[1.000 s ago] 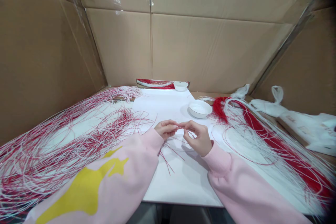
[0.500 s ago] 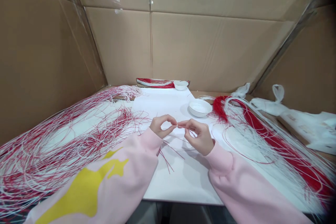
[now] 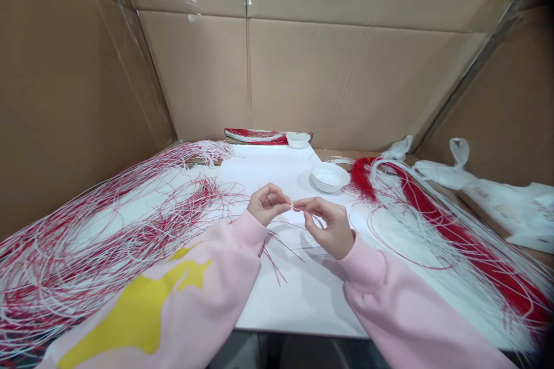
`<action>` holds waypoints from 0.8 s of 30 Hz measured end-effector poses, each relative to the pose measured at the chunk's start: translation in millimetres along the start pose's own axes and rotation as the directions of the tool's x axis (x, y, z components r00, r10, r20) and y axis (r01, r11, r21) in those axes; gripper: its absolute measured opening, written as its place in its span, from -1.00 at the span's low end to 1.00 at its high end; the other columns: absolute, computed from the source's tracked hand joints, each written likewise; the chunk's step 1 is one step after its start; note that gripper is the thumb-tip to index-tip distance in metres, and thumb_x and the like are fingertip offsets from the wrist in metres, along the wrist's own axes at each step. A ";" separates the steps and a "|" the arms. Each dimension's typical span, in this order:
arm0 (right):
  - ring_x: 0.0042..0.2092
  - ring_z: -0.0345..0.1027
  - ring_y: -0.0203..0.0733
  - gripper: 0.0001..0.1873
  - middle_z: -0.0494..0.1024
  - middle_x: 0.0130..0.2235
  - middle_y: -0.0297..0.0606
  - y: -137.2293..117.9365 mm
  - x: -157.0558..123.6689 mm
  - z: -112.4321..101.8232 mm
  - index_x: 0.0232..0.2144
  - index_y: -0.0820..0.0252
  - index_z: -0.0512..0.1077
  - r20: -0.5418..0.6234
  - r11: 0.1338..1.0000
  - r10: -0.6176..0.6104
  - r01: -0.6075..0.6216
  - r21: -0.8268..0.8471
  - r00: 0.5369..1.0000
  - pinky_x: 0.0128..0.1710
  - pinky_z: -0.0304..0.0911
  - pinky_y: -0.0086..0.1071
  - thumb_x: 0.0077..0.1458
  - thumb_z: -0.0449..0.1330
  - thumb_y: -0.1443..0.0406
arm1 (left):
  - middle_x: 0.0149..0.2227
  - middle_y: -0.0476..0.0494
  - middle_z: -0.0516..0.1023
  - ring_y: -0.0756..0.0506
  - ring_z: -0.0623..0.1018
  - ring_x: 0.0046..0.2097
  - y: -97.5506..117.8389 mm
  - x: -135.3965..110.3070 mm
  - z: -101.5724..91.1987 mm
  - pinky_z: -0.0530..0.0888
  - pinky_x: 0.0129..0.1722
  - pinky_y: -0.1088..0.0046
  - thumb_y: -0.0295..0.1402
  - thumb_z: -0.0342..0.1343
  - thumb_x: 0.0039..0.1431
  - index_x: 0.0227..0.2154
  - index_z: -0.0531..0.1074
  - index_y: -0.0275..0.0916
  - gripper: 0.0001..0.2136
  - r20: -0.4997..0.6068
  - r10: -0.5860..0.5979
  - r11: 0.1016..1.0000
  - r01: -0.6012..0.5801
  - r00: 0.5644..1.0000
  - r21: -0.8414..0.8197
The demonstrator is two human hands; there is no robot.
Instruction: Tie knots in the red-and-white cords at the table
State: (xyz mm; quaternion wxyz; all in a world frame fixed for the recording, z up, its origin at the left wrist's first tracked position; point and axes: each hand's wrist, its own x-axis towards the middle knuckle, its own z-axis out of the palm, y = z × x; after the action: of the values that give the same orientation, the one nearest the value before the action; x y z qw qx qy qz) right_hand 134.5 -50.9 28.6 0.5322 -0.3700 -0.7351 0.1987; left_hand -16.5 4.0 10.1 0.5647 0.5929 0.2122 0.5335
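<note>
White cord [image 3: 293, 206], one strand, runs crosswise, pinched between the fingertips of the left hand [image 3: 268, 204] and right hand [image 3: 325, 228]. A red-and-white cord heap [image 3: 108, 225] lies at nine o'clock, a second heap [image 3: 450, 230] at three, a white bowl [image 3: 329, 177] and a farther white bowl [image 3: 298, 140] toward twelve.

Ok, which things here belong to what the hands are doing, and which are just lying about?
In use: left hand, right hand, the thin cord pinched between them, loose red strands below.

Lying about: white bowl, small white dish, red-and-white cord heaps, white plastic bag.
</note>
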 end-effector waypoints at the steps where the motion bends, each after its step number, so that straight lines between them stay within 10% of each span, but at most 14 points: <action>1: -0.25 0.39 -0.20 -0.90 0.50 -0.29 -0.19 -0.6 -0.4 0.0 -0.51 0.19 0.27 -0.003 1.000 -0.002 0.002 0.002 1.000 -0.27 0.36 -0.32 -0.10 0.06 0.47 | -0.52 -0.05 0.47 0.01 0.46 -0.42 -0.6 0.6 0.0 0.37 -0.32 0.46 -0.37 0.24 -0.25 -0.54 0.23 -0.27 -0.73 0.000 -0.028 0.999 0.028 1.000 -0.027; 12: -0.33 0.38 -0.26 -0.89 0.48 -0.36 -0.22 -1.2 0.9 0.6 -0.52 0.19 0.26 -0.015 1.000 -0.006 0.006 -0.005 1.000 -0.30 0.35 -0.35 -0.11 0.05 0.48 | -0.53 -0.02 0.46 0.03 0.44 -0.44 -0.6 3.5 -0.9 0.35 -0.35 0.50 -0.38 0.25 -0.27 -0.54 0.23 -0.27 -0.73 0.002 -0.070 0.996 0.070 0.998 -0.062; 17: -0.39 0.36 -0.27 -0.88 0.46 -0.44 -0.27 6.3 1.0 2.5 -0.56 0.19 0.25 -0.038 0.995 -0.045 0.042 -0.085 0.998 -0.36 0.32 -0.39 -0.14 0.03 0.48 | -0.50 -0.04 0.44 0.02 0.43 -0.40 36.3 17.8 -9.5 0.35 -0.31 0.50 -0.37 0.22 -0.25 -0.55 0.26 -0.26 -0.77 -0.267 0.227 0.966 -0.180 0.937 0.187; 20: -0.40 0.35 -0.27 -0.87 0.45 -0.46 -0.28 10.9 -1.4 5.6 -0.56 0.18 0.26 0.007 0.988 -0.085 0.085 -0.131 0.996 -0.37 0.28 -0.40 -0.16 0.01 0.48 | -0.47 -0.04 0.39 0.01 0.43 -0.36 67.3 38.7 -21.6 0.36 -0.28 0.48 -0.39 0.17 -0.18 -0.53 0.25 -0.26 -0.82 -0.254 0.519 0.811 -0.376 0.816 0.448; 24: -0.39 0.34 -0.28 -0.85 0.43 -0.45 -0.29 14.2 -5.2 10.1 -0.53 0.16 0.26 0.047 0.981 -0.108 0.114 -0.158 0.993 -0.36 0.25 -0.42 -0.17 -0.01 0.49 | -0.41 -0.08 0.40 -0.03 0.41 -0.31 94.8 90.0 -35.6 0.33 -0.21 0.42 -0.40 0.06 -0.08 -0.48 0.30 -0.26 -0.93 0.048 0.662 0.380 -0.390 0.748 0.839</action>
State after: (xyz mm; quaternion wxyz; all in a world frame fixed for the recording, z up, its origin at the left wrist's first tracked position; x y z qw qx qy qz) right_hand 130.7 -44.6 12.0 0.4968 -0.3662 -0.7782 0.1161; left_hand -50.1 70.8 123.1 -0.0114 0.7296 0.3092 0.6099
